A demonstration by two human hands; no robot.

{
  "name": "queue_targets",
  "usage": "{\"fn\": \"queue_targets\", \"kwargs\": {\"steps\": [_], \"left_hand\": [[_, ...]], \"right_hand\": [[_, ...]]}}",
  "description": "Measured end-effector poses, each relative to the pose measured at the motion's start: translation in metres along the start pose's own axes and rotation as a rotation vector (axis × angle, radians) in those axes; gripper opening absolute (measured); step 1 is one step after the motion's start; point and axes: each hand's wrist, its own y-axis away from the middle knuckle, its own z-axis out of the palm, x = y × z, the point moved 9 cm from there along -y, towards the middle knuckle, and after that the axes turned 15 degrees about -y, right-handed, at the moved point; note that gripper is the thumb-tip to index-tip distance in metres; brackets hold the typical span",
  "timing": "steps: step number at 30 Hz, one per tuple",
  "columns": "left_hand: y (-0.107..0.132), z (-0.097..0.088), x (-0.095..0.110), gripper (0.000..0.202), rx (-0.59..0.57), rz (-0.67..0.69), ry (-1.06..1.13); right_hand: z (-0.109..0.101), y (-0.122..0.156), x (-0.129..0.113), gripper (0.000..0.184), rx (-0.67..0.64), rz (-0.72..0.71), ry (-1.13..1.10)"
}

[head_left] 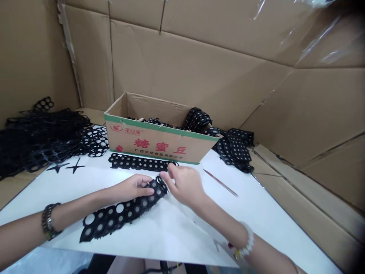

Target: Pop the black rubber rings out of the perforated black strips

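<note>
My left hand (135, 188) grips a black rubbery strip (122, 212) with rows of round cells, thumb on top and fingers curled behind. Most cells hold greyish discs; a couple are open holes showing white. The strip slants across the table toward me, its right end raised a little. At that end my right hand (185, 186) is closed, thumb and forefinger pinching the curled edge; the exact grip is partly hidden. A second black strip (139, 162) of the same kind lies flat just beyond my hands, along the front of the cardboard box (162, 142).
Black strips hang over the box's right end onto a pile (235, 148). A tangled heap of black netting (42, 137) lies at left, with two black star-shaped scraps (75, 166) nearby. A thin brownish stick (221, 183) rests on the white table (256, 220). Cardboard walls (199, 61) surround it.
</note>
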Motion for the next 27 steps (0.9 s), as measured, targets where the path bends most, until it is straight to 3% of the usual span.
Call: {"fn": "queue_targets", "kwargs": {"steps": [3,5,9,12,14,17,19,20,21,23,24,25,27], "left_hand": [[0.000,0.001,0.005,0.021,0.005,0.055,-0.061],[0.000,0.003,0.005,0.021,-0.016,0.062,-0.053],[0.001,0.003,0.006,0.023,-0.024,0.037,-0.004],[0.002,0.002,0.003,0.027,-0.004,-0.029,0.051],[0.003,0.005,-0.002,0.029,-0.027,-0.072,0.043],[0.004,0.003,-0.001,0.028,-0.007,-0.031,-0.053],[0.004,0.001,0.000,0.029,0.007,-0.007,-0.070],[0.003,0.002,0.000,0.029,0.002,-0.005,-0.067],[0.003,0.002,0.000,0.029,-0.007,-0.008,-0.062],[0.003,0.004,0.001,0.029,-0.030,-0.015,-0.047],[0.003,0.005,0.002,0.029,-0.039,-0.016,-0.037],[0.003,0.005,0.002,0.028,-0.045,-0.017,-0.029],[0.003,0.007,0.002,0.028,-0.055,-0.022,-0.015]], "right_hand": [[0.039,0.016,-0.003,0.041,-0.125,0.013,-0.154],[0.052,0.018,-0.002,0.042,-0.154,-0.010,-0.326],[0.043,0.008,0.017,0.046,-0.052,-0.010,-0.519],[0.009,-0.001,0.040,0.045,0.073,0.006,-0.529],[-0.031,-0.008,0.058,0.046,0.221,0.022,-0.532],[-0.116,-0.016,0.088,0.047,0.725,0.060,-0.517],[-0.153,-0.033,0.092,0.047,0.873,0.019,-0.400],[-0.161,-0.047,0.091,0.046,0.860,0.022,-0.282],[-0.157,-0.069,0.089,0.042,0.717,0.040,-0.116],[-0.129,-0.104,0.092,0.032,0.361,0.100,0.142],[-0.118,-0.112,0.093,0.030,0.282,0.108,0.176],[-0.108,-0.114,0.091,0.036,0.236,0.109,0.200],[-0.097,-0.104,0.075,0.047,0.280,0.063,0.198]]}}
